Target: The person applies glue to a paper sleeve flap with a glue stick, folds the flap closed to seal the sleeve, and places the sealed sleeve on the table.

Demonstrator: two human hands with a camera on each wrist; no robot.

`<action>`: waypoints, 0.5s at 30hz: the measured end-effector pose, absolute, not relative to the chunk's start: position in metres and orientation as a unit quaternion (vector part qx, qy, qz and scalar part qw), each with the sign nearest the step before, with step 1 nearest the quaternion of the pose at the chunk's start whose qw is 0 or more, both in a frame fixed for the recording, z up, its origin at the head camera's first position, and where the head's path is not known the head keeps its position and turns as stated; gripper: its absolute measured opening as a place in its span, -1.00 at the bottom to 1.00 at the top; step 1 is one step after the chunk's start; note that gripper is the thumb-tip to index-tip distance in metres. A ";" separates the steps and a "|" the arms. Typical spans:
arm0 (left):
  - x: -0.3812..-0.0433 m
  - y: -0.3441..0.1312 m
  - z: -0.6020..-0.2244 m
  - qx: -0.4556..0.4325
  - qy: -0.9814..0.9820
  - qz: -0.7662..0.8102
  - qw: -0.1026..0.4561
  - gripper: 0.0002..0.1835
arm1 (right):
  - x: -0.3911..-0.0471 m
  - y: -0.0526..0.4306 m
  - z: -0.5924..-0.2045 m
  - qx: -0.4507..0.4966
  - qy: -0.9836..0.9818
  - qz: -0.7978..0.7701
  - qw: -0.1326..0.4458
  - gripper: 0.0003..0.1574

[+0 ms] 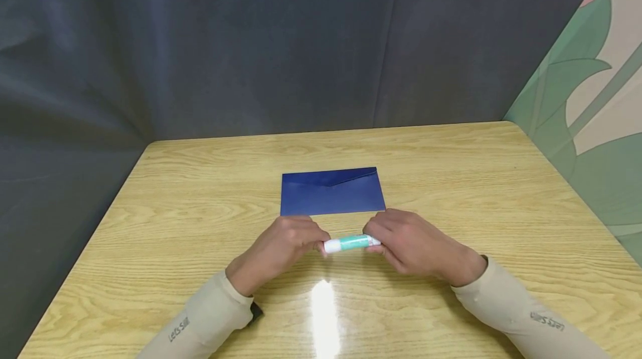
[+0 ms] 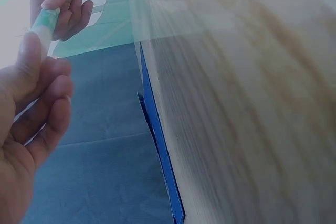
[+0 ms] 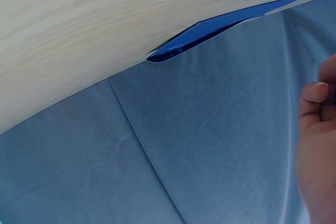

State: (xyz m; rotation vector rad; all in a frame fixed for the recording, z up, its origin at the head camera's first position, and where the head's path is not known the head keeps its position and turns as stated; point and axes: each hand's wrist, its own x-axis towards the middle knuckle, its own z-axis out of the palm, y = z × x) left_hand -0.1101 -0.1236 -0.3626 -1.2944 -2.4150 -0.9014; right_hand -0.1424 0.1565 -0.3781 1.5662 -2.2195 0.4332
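A glue stick (image 1: 354,242) with a white cap and a teal-labelled body is held level above the table, between both hands. Its white cap end is pinched by my left hand (image 1: 288,243), thumb against the fingers, as the left wrist view also shows. My right hand (image 1: 413,243) grips the opposite end with curled fingers. Just beyond the hands lies a dark blue envelope (image 1: 333,198), its flap side up and the flap lifted a little along one edge. Only part of my right hand (image 3: 321,145) shows in the right wrist view, without the glue stick.
The wood-grain table (image 1: 200,180) carries a bright light reflection near its front. A dark cloth (image 1: 281,47) hangs behind and to the left, and a green leaf-patterned wall (image 1: 592,102) stands on the right. Something small and black (image 1: 256,312) shows at the left wrist.
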 end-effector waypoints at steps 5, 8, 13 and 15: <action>-0.111 -0.123 -0.363 -0.467 -0.820 -0.298 0.144 -0.95 | -0.142 0.157 -0.378 0.564 -0.789 0.154 0.191 -0.78; -0.111 -0.123 -0.364 -0.474 -0.817 -0.292 0.150 -0.93 | -0.142 0.157 -0.378 0.568 -0.786 0.153 0.190 -0.78; -0.111 -0.124 -0.365 -0.487 -0.810 -0.292 0.146 -0.84 | -0.141 0.156 -0.377 0.571 -0.787 0.147 0.182 -0.75; -0.110 -0.124 -0.365 -0.491 -0.808 -0.292 0.142 -0.81 | -0.140 0.157 -0.376 0.571 -0.788 0.146 0.179 -0.74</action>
